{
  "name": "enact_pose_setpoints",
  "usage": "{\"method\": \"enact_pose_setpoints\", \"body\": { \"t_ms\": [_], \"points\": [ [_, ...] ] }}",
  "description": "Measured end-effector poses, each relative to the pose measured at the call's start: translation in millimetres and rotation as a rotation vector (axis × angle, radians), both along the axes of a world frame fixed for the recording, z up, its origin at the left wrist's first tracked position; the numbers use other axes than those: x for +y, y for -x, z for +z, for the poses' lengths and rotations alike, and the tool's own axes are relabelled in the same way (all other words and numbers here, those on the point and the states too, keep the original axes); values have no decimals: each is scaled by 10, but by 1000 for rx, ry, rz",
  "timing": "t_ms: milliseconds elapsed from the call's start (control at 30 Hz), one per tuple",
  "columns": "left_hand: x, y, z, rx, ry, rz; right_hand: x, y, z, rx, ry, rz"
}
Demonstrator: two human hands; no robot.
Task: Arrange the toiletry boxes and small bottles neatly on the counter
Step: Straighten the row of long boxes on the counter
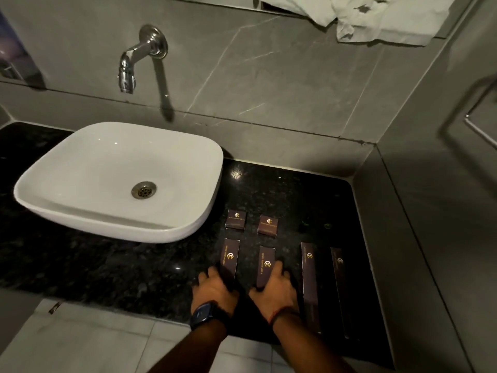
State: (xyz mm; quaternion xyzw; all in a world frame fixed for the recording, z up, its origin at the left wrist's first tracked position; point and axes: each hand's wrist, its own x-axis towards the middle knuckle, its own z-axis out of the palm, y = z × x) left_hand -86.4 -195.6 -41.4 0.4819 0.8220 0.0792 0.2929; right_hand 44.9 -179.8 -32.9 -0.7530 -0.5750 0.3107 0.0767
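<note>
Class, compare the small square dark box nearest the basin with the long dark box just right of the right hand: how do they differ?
The small square dark box is short and squarish; the long dark box is narrow and far longer. The square box lies farther back, near the white basin; the long box reaches the black counter front edge. Both are dark with gold logos, lying flat, untouched.

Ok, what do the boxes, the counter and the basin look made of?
Boxes: probably printed card, matte dark brown with gold logos; the edges are sharply folded. Counter: looks like polished dark stone, speckled, with bright glints of reflected light. Basin: likely glazed white ceramic, smooth and glossy with soft highlights. The hands rest on two of the boxes.
</note>
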Motion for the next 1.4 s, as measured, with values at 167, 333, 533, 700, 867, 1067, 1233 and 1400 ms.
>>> {"method": "enact_pose_setpoints", "body": {
  "t_ms": [167, 333, 533, 700, 867, 1067, 1233, 1400],
  "points": [
    [-37, -26, -19, -10, 13, -7, 26, -34, -18, -8, 18, -3],
    [119, -37, 101, 139, -123, 6, 231, -77, 39, -37, -107, -20],
    [902, 6, 285, 75, -250, -160, 940, -224, 85, -80, -236, 54],
    [1473, 25, 307, 208, -97, -329, 1415, -262, -43, -196, -154, 341],
    [1798, -77, 236, 420, 26, -534, 1673, -236, -125, -332, -78, 523],
    [1905, -41, 284, 475, 79, -631, 1692, -231, -38, -392, -57, 541],
    [1911, -23, 290, 461, 79, -643, 1701, -239, -34, -362, -17, 533],
    [1878, -54, 274, 448, 65, -624, 1720, -201, -27, -380, -2, 533]
  ]
}}
